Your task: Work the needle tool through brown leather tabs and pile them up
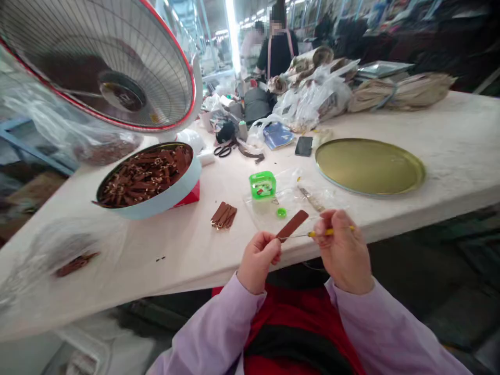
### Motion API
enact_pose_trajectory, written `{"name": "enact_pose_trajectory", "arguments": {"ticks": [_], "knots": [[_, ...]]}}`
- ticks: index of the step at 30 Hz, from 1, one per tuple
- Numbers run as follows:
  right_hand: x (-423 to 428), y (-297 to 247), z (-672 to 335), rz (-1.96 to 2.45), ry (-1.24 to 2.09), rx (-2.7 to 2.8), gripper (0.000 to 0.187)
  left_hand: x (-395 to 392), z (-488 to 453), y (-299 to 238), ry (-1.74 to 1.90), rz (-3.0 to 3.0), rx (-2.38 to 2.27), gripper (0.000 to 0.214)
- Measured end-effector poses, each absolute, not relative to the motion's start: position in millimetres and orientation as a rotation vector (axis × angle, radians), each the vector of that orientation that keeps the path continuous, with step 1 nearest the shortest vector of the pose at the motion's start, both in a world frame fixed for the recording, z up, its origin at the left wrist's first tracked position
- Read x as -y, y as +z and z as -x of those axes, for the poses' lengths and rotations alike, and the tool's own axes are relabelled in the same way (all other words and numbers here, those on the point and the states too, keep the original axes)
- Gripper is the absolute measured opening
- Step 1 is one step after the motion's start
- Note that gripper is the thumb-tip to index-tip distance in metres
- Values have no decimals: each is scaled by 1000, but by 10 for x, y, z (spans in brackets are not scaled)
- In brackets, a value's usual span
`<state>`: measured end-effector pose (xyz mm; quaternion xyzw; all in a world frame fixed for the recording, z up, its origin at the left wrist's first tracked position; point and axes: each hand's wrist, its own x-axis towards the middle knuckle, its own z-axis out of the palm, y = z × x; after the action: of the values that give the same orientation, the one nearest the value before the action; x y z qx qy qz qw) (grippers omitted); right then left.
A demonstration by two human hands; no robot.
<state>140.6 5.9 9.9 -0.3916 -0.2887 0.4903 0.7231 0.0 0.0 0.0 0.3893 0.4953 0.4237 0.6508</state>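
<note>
My left hand (258, 260) pinches the lower end of a flat brown leather strap (292, 225), which slants up to the right. In my right hand (346, 255) is a thin tool with a yellow handle (311, 234). Its fine metal shaft points left, and the tip meets the strap's lower end near my left fingertips; the exact contact is too small to make out. Just beyond the strap, a small green cap (281, 212) and an open green tub (262, 185) rest on a clear plastic sheet (253, 211). Several similar straps with metal rings (224, 215) lie to the left.
A round tin (164, 194) heaped with brown straps stands at left below a large fan (121, 94). On the right lies a gold round lid (371, 166). Scissors (222, 151), a phone (303, 146) and plastic bags (312, 99) sit farther back. Another person (275, 57) stands beyond.
</note>
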Motion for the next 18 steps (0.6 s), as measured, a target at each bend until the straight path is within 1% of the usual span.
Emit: {"name": "enact_pose_trajectory", "arguments": {"ticks": [4, 7, 9, 12, 18], "knots": [[116, 154, -1529, 858, 901, 654, 28, 89, 23, 7, 1072, -919, -1194, 9], [248, 111, -1540, 1044, 773, 869, 27, 167, 27, 51, 1092, -961, -1180, 9], [311, 63, -1486, 1174, 861, 1109, 26, 219, 22, 96, 1062, -988, -1134, 10], [333, 23, -1361, 1258, 1042, 1412, 23, 276, 35, 161, 1032, -1034, -1122, 13], [226, 19, -1179, 1265, 1187, 1585, 15, 324, 193, 105, 971, -1173, -1170, 9]]}}
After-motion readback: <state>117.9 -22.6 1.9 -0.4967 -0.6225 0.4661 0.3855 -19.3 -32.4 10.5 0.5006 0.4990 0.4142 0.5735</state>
